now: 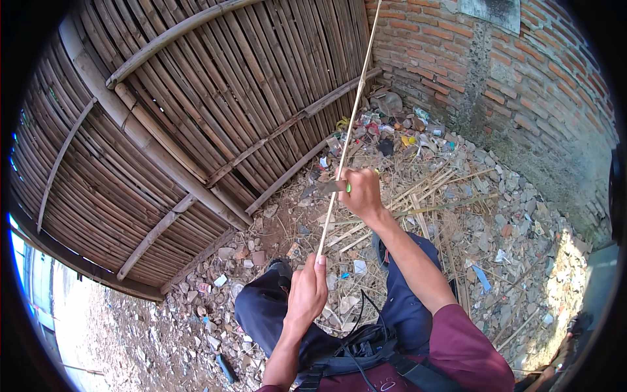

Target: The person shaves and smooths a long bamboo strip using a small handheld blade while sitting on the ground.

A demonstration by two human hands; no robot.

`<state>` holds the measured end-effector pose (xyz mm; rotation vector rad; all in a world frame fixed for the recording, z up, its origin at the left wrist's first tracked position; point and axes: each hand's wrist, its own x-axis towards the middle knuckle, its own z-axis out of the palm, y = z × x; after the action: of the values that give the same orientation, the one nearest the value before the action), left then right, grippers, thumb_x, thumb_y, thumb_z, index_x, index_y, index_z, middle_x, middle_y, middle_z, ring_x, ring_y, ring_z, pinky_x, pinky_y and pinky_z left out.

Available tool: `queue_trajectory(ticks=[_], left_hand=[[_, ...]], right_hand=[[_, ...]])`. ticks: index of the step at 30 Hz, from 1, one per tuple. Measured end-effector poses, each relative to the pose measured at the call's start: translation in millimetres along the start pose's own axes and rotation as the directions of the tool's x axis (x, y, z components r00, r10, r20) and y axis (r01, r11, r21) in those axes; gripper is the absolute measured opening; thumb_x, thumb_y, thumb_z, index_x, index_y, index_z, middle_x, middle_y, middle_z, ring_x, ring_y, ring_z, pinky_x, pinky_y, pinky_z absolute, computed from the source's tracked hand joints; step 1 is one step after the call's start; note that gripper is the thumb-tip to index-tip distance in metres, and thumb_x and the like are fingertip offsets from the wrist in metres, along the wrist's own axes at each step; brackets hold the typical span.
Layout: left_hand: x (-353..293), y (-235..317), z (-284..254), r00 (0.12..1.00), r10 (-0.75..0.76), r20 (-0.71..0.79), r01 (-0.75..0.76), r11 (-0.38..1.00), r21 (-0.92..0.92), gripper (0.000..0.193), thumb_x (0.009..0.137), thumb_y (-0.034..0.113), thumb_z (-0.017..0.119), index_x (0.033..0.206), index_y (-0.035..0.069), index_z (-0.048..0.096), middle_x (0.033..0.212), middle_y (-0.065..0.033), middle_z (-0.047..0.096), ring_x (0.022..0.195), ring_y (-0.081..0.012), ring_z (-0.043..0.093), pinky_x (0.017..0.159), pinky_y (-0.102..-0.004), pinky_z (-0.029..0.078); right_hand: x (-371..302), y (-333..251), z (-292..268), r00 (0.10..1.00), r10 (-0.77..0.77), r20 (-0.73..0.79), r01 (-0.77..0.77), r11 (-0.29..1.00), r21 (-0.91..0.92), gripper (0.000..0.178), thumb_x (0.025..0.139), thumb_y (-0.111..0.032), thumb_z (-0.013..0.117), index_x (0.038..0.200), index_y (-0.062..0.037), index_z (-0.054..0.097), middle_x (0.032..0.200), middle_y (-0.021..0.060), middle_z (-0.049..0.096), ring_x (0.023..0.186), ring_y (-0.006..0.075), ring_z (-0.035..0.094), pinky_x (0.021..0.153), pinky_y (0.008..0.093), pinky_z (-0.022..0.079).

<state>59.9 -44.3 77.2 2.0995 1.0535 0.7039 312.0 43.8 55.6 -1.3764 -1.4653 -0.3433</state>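
A long, thin pale strip (353, 117), which looks like split bamboo, runs from my left hand up past the top edge of the view. My left hand (307, 291) is closed around its lower end, with the thumb lying along it. Farther up, my right hand (363, 195) grips a knife; a bit of its green handle shows by the fingers. The dark blade (332, 186) points left and crosses the strip, apparently touching it. Most of the handle is hidden in the fist.
A bamboo-slat wall (215, 98) rises at the left and meets a brick wall (444, 59) at the far right. Cut strips (431, 193) lie on the stony ground beyond my knees. Litter (405, 134) is heaped in the corner. A black strap and cables (366, 340) sit at my waist.
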Motion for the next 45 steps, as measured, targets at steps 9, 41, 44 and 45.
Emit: queue_trajectory(ticks=[9, 41, 44, 45], left_hand=[[-31.0, -17.5, 12.8, 0.999, 0.019, 0.037, -0.025, 0.987, 0.161, 0.03, 0.114, 0.022, 0.046, 0.097, -0.002, 0.051, 0.062, -0.0305, 0.057, 0.062, -0.0539, 0.061, 0.055, -0.0606, 0.045], [-86.2, -52.4, -17.7, 0.998, -0.052, 0.033, 0.04, 0.956, 0.289, 0.023, 0.11, 0.02, 0.053, 0.097, 0.002, 0.051, 0.061, -0.0256, 0.06, 0.059, -0.0481, 0.065, 0.052, -0.0579, 0.049], [-78.9, -55.6, -21.7, 0.997, -0.065, 0.039, 0.057, 0.983, 0.177, 0.03, 0.112, 0.022, 0.05, 0.093, 0.0, 0.053, 0.063, -0.0295, 0.055, 0.061, -0.0518, 0.059, 0.054, -0.0558, 0.043], [-76.4, -58.6, -24.7, 0.998, -0.059, 0.036, 0.052, 0.983, 0.177, 0.03, 0.112, 0.022, 0.05, 0.093, 0.0, 0.053, 0.063, -0.0295, 0.055, 0.061, -0.0518, 0.059, 0.054, -0.0558, 0.043]], right_hand=[[22.4, 33.1, -14.2, 0.933, 0.346, -0.096, -0.354, 0.931, -0.09, 0.026, 0.084, -0.003, 0.063, 0.101, 0.0017, 0.082, 0.064, 0.024, 0.069, 0.06, 0.0379, 0.072, 0.06, 0.0455, 0.055], [34.2, 76.9, 1.1, 0.952, 0.304, -0.045, -0.305, 0.916, -0.262, 0.016, 0.09, -0.012, 0.067, 0.085, -0.0037, 0.08, 0.069, 0.0232, 0.072, 0.066, 0.0397, 0.075, 0.061, 0.049, 0.058], [27.1, 79.8, 13.6, 0.97, 0.124, -0.207, -0.163, 0.969, -0.186, 0.03, 0.096, -0.011, 0.057, 0.073, -0.0023, 0.073, 0.055, 0.0113, 0.064, 0.049, 0.0204, 0.061, 0.047, 0.0388, 0.042], [26.6, 82.8, 15.3, 0.97, 0.119, -0.212, -0.159, 0.969, -0.186, 0.03, 0.096, -0.011, 0.057, 0.073, -0.0023, 0.073, 0.055, 0.0113, 0.064, 0.049, 0.0204, 0.061, 0.047, 0.0388, 0.042]])
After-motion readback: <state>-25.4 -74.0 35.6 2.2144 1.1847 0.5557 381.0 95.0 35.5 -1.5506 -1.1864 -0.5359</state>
